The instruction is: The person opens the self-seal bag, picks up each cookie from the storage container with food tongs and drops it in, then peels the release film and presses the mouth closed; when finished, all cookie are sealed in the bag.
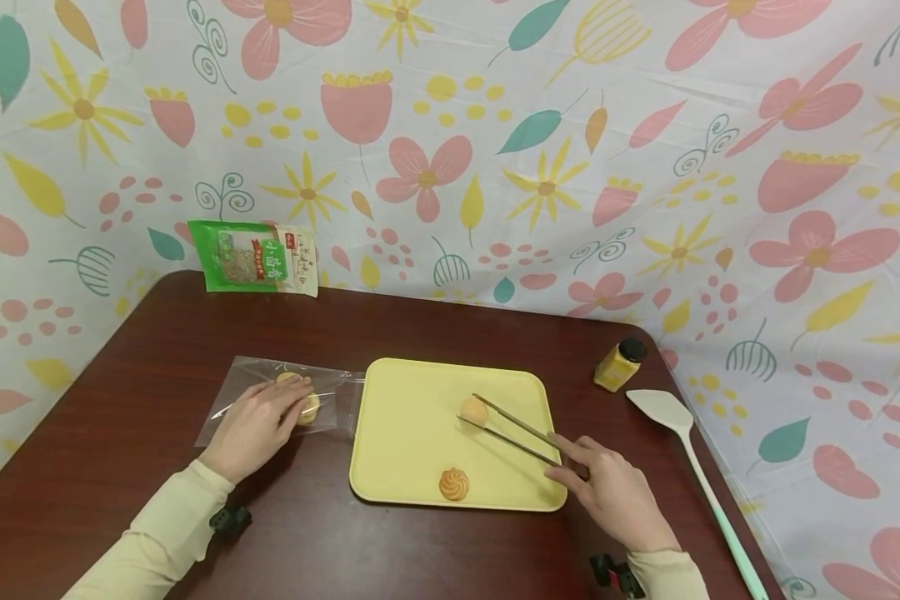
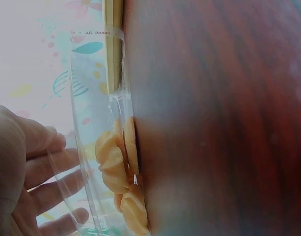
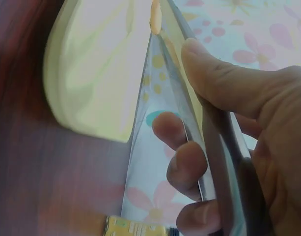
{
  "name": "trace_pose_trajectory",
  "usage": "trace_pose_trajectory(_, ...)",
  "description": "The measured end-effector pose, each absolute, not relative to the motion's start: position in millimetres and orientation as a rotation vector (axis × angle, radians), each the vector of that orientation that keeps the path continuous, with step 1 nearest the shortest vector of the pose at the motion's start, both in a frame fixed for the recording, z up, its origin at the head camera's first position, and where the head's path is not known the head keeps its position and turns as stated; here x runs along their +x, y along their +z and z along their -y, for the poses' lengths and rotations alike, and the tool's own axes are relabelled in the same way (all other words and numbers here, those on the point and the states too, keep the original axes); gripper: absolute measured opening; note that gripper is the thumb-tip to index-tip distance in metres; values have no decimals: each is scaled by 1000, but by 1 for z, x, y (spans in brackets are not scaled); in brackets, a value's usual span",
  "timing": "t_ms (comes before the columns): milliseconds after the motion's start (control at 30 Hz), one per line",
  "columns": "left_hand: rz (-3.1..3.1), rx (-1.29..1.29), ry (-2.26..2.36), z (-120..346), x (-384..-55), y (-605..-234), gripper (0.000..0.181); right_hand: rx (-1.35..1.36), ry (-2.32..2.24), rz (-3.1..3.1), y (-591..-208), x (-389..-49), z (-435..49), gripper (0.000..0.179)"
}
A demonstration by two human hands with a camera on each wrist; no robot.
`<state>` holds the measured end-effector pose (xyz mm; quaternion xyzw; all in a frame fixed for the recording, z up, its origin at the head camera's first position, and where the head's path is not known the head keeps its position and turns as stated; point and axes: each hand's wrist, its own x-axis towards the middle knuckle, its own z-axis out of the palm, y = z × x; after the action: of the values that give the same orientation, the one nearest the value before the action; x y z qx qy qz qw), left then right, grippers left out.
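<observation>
My left hand (image 1: pixel 251 425) rests over a clear plastic bag (image 1: pixel 228 396) lying on the table, its fingers extended. Inside the bag are several golden cookies (image 2: pixel 113 164), partly covered by the hand in the head view. In my right hand (image 1: pixel 611 492) I hold metal tongs (image 1: pixel 513 419). A small round cookie (image 1: pixel 474 411) sits between the tongs' tips, over the yellow tray (image 1: pixel 405 417). Near the tray's front edge lies another cookie, swirl-shaped (image 1: pixel 453 484). The bag's right end meets the tray's left side.
A spatula (image 1: pixel 690 442) with a pale green handle lies along the table's right edge. Beside it is a yellow jar (image 1: pixel 619 365) with a black lid. Toward the back left, a green and white packet (image 1: pixel 255 258) stands against the flowered cloth (image 1: pixel 427 179).
</observation>
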<state>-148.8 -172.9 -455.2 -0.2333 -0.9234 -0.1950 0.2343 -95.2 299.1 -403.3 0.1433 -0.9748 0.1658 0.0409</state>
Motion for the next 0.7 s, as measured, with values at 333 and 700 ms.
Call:
trace_pose_trajectory(333, 2523, -648, -534, 174, -149, -456, 28, 616, 502, 2900, -405, -114, -270, 47)
trace_pose_trajectory(700, 2507, -654, -527, 174, -149, -456, 28, 759, 471, 2885, -408, -134, -234, 47)
